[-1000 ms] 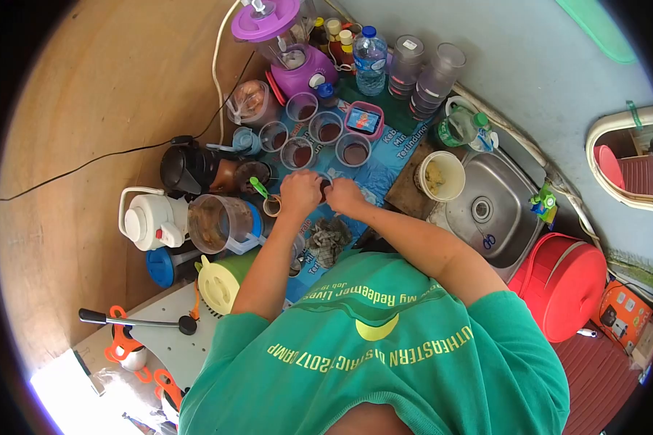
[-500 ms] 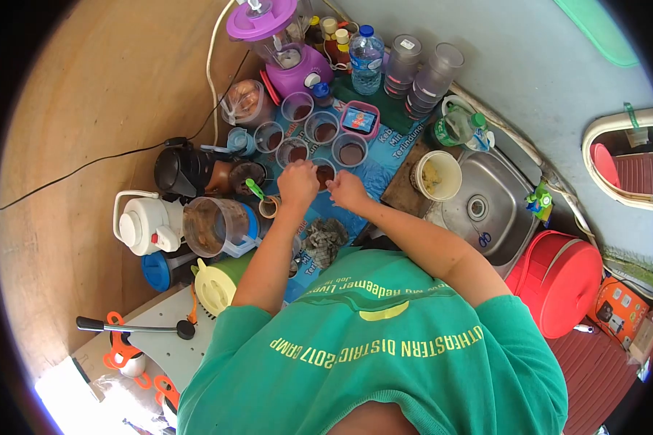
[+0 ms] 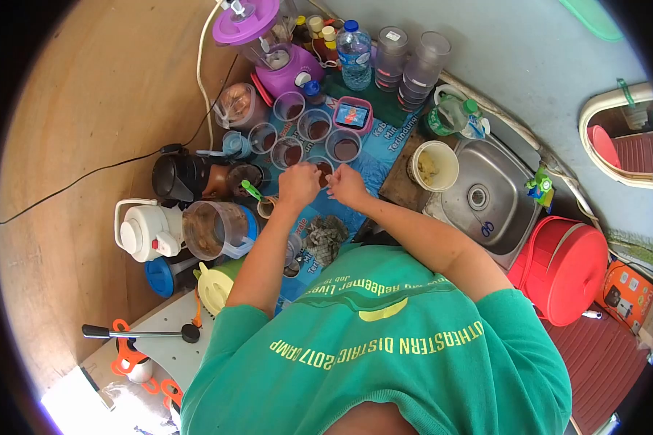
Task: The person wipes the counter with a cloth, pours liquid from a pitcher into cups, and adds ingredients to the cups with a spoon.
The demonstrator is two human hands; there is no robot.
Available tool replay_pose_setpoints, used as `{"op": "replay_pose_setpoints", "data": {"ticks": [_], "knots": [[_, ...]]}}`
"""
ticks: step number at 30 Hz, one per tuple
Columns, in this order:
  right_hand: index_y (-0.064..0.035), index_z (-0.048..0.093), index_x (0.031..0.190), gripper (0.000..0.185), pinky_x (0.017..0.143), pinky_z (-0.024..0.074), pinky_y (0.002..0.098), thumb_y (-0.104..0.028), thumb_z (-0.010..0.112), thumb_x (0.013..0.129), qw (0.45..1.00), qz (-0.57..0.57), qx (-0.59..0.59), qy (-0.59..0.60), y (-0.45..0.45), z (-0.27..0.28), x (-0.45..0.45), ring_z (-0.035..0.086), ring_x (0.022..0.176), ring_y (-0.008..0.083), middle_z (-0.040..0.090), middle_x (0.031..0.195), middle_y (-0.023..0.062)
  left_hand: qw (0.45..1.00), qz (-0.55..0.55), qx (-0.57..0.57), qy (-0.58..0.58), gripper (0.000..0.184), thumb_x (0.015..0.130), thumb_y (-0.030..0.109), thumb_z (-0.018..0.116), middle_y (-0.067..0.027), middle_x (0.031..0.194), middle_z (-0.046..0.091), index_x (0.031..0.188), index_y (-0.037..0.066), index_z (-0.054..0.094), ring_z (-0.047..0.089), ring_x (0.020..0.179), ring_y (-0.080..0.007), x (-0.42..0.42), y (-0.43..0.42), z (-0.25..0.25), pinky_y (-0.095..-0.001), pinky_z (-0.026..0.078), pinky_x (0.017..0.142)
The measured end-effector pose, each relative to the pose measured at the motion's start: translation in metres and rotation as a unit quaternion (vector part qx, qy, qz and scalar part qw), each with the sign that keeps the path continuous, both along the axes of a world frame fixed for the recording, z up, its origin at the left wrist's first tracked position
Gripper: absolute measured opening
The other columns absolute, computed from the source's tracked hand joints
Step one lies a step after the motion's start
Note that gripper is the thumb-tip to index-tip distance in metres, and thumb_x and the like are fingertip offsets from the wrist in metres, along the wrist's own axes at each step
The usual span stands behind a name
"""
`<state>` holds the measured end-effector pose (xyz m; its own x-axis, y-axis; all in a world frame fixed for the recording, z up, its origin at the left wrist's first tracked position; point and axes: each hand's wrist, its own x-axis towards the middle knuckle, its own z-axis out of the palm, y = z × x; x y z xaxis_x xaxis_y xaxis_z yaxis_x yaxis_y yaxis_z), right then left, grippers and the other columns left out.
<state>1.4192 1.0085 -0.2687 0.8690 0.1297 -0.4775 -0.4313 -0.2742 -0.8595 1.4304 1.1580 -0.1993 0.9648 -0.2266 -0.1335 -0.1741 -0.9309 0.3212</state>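
Observation:
Both hands are close together over the nearest of several clear plastic cups (image 3: 319, 165), which has dark brown stuff in it. My left hand (image 3: 298, 187) is closed at the cup's left side, its knuckles up and its fingertips hidden. From the right, my right hand (image 3: 349, 187) comes in with thumb and fingers pinched together at the cup's near edge. Whatever is in the fingers is too small or hidden to name. Just beyond stand more cups with dark contents, among them a left cup (image 3: 288, 152) and a right cup (image 3: 343, 146).
A purple blender (image 3: 286, 69), a water bottle (image 3: 355, 58) and stacked cups (image 3: 422, 69) stand at the back. Right of my hands are a white tub (image 3: 435, 165) and a steel sink (image 3: 511, 199). A crumpled cloth (image 3: 325, 238) and a clear container (image 3: 209, 230) lie nearer and left.
The view has shifted slightly, so the back items sit a little further left. My hands stay at the same cup, with the right hand's fingers moved only a little.

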Motion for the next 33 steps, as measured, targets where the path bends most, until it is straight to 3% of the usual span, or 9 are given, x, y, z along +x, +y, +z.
{"op": "replay_pose_setpoints", "data": {"ticks": [3, 6, 9, 12, 15, 18, 21, 24, 33], "knots": [[-0.001, 0.048, 0.088, 0.023, 0.054, 0.0574, 0.0323, -0.014, 0.066, 0.093, 1.0, -0.007, 0.008, -0.01, 0.001, -0.002, -0.002, 0.07, 0.068, 0.0171, 0.063, 0.075, 0.0101, 0.992, 0.098, -0.001, -0.084, 0.021, 0.088, 0.025, 0.062, -0.0142, 0.089, 0.068, 0.085, 0.006, 0.069, 0.065, 0.088, -0.0369, 0.001, 0.002, -0.007, -0.0488, 0.052, 0.073], [-0.0005, 0.048, 0.09, 0.022, 0.054, 0.0576, 0.0319, -0.01, 0.068, 0.092, 0.999, 0.001, 0.007, -0.052, 0.002, -0.003, -0.006, 0.071, 0.069, 0.018, 0.063, 0.076, 0.0105, 0.999, 0.012, -0.025, -0.029, 0.02, 0.088, 0.025, 0.063, -0.0143, 0.088, 0.068, 0.085, 0.006, 0.07, 0.065, 0.083, -0.0382, -0.001, 0.003, -0.011, -0.0497, 0.052, 0.07], [0.0002, 0.047, 0.093, 0.022, 0.055, 0.0583, 0.0313, -0.007, 0.067, 0.091, 0.999, -0.036, 0.033, -0.013, 0.003, 0.002, -0.005, 0.072, 0.069, 0.0192, 0.063, 0.078, 0.0115, 0.992, 0.091, -0.004, -0.084, 0.02, 0.087, 0.025, 0.063, -0.0144, 0.089, 0.068, 0.086, 0.006, 0.07, 0.065, 0.083, -0.0381, 0.002, 0.005, -0.013, -0.0497, 0.052, 0.071], [0.0011, 0.046, 0.094, 0.021, 0.056, 0.059, 0.031, -0.006, 0.066, 0.092, 0.997, -0.048, 0.065, 0.019, 0.004, 0.005, -0.004, 0.072, 0.07, 0.0203, 0.064, 0.079, 0.0125, 0.998, 0.009, -0.038, -0.046, 0.022, 0.088, 0.025, 0.063, -0.0143, 0.088, 0.068, 0.084, 0.004, 0.069, 0.065, 0.083, -0.038, -0.002, 0.002, -0.013, -0.0499, 0.052, 0.071], [0.0018, 0.046, 0.094, 0.02, 0.056, 0.0596, 0.0312, -0.005, 0.065, 0.093, 0.997, -0.048, 0.06, 0.02, 0.005, 0.006, -0.004, 0.072, 0.07, 0.0212, 0.064, 0.079, 0.0136, 0.992, 0.084, -0.002, -0.091, 0.023, 0.088, 0.026, 0.062, -0.0143, 0.088, 0.068, 0.084, 0.005, 0.07, 0.065, 0.084, -0.0377, 0.002, 0.005, -0.017, -0.0499, 0.052, 0.071], [0.002, 0.045, 0.095, 0.02, 0.056, 0.0596, 0.0315, -0.005, 0.064, 0.093, 0.995, -0.061, 0.079, 0.022, 0.006, -0.001, -0.004, 0.072, 0.07, 0.022, 0.064, 0.079, 0.0137, 0.998, 0.002, -0.036, -0.048, 0.023, 0.088, 0.025, 0.061, -0.0148, 0.089, 0.068, 0.082, 0.004, 0.069, 0.065, 0.084, -0.0378, 0.0, 0.003, -0.016, -0.05, 0.052, 0.071], [0.002, 0.044, 0.095, 0.018, 0.057, 0.0602, 0.0317, -0.004, 0.062, 0.094, 0.993, -0.07, 0.091, 0.016, 0.007, -0.003, -0.004, 0.072, 0.07, 0.0221, 0.063, 0.08, 0.0138, 0.993, 0.067, -0.017, -0.09, 0.022, 0.088, 0.023, 0.06, -0.0158, 0.089, 0.069, 0.083, 0.004, 0.07, 0.065, 0.084, -0.0382, 0.003, 0.003, -0.015, -0.0503, 0.052, 0.072], [0.0015, 0.044, 0.095, 0.016, 0.06, 0.0608, 0.0319, -0.003, 0.059, 0.095, 0.991, -0.084, 0.102, 0.016, 0.008, -0.001, -0.005, 0.072, 0.072, 0.0216, 0.061, 0.081, 0.0137, 0.999, 0.001, -0.036, -0.041, 0.022, 0.087, 0.023, 0.059, -0.0164, 0.087, 0.068, 0.081, 0.004, 0.069, 0.065, 0.082, -0.0388, 0.003, 0.0, -0.013, -0.0507, 0.052, 0.071], [0.0005, 0.042, 0.096, 0.015, 0.063, 0.0615, 0.0331, -0.003, 0.057, 0.096, 0.985, -0.1, 0.135, 0.026, 0.009, -0.002, -0.004, 0.071, 0.074, 0.022, 0.06, 0.083, 0.0128, 0.997, 0.053, -0.012, -0.059, 0.024, 0.088, 0.025, 0.059, -0.0184, 0.086, 0.068, 0.082, 0.004, 0.07, 0.065, 0.081, -0.0398, 0.009, 0.006, -0.015, -0.0506, 0.052, 0.072]]}}
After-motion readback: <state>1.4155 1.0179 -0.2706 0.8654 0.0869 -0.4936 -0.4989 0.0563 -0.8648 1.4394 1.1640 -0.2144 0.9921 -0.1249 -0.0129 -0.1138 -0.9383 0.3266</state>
